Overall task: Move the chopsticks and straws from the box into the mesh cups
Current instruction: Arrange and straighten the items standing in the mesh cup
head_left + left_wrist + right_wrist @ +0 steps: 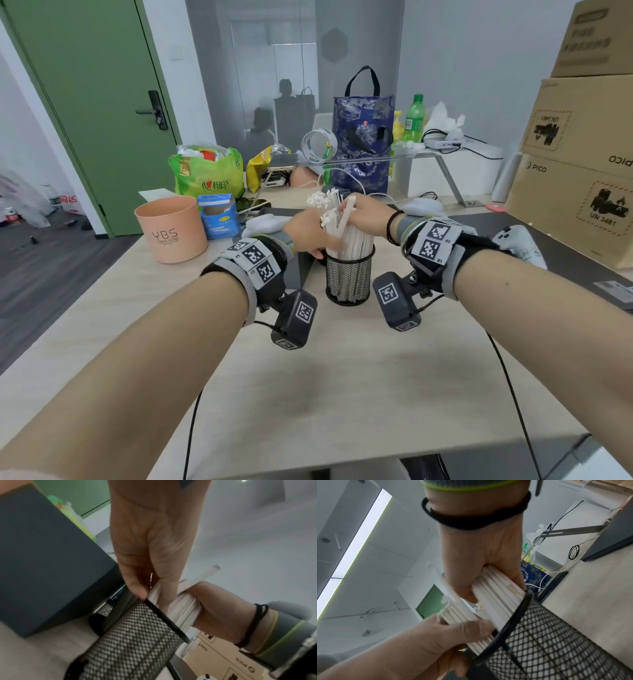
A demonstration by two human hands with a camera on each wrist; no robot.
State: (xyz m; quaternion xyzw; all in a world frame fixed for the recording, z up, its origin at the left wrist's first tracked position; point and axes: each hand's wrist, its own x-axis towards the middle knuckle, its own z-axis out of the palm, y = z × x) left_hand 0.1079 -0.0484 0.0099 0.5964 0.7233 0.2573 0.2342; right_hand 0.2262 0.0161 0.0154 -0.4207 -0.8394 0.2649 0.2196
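Observation:
A black mesh cup (348,277) stands mid-table, packed with a bundle of white paper-wrapped sticks (354,240); whether they are straws or chopsticks I cannot tell. My right hand (352,212) grips the bundle from the right, just above the rim; thumb and fingers wrap it in the right wrist view (494,591). My left hand (318,240) pinches sticks on the bundle's left side at the rim (150,595). A second mesh cup (109,609) peeks out behind the first. The dark grey box (565,260) lies behind the cup; its inside is hidden.
A pink tub (171,229) and a small blue carton (219,216) stand at the left. Bags, a green bottle (414,118) and cables crowd the back. Brown cartons (579,171) stack up on the right. Bare tabletop (342,377) lies in front of the cup.

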